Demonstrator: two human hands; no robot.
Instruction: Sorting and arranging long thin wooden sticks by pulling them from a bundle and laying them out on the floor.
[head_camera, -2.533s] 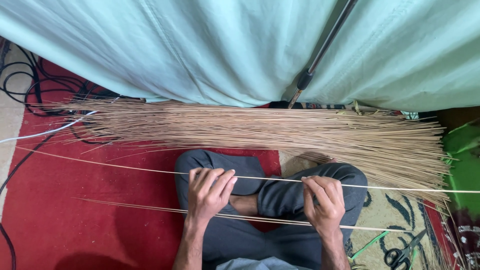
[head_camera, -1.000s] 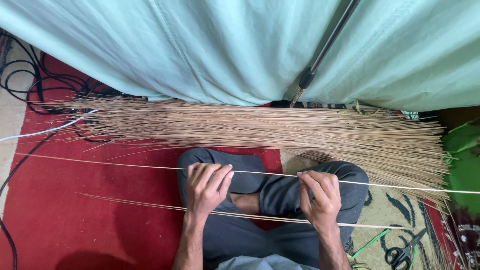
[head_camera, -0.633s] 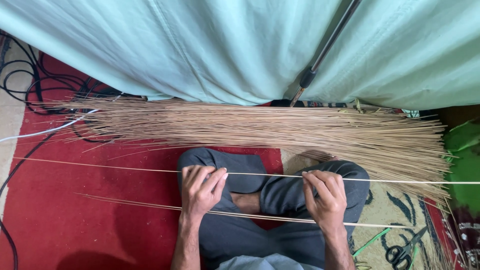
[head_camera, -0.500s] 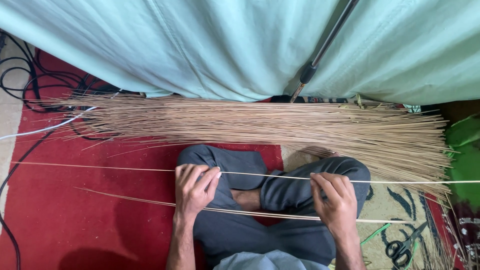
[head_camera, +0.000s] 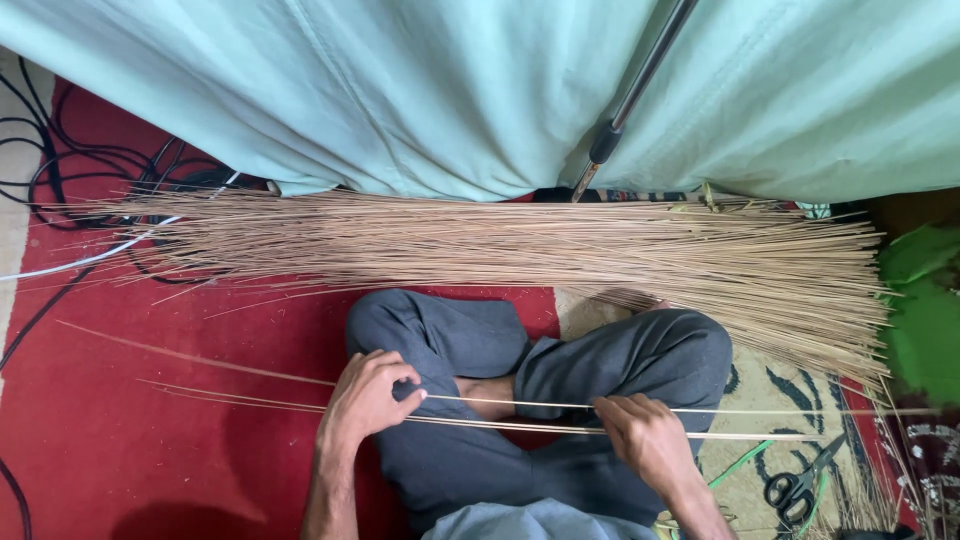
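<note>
— Over the lap: L hand (head_camera: 365, 400) & R hand (head_camera: 645, 440), fingers curled shut on thin sticks (head_camera: 520, 415); bundle (head_camera: 520, 245) beyond knees.
— Risk? Sticks prob snap if bent; cd slip w/ loose grip.

Left hand (head_camera: 367, 398) at 7 o'clock, fingers curled in a closed pinch grip, forearm running down to 6. Right hand (head_camera: 648, 438) at 5 o'clock, palm down, fingers folded, over crossed legs.
</note>
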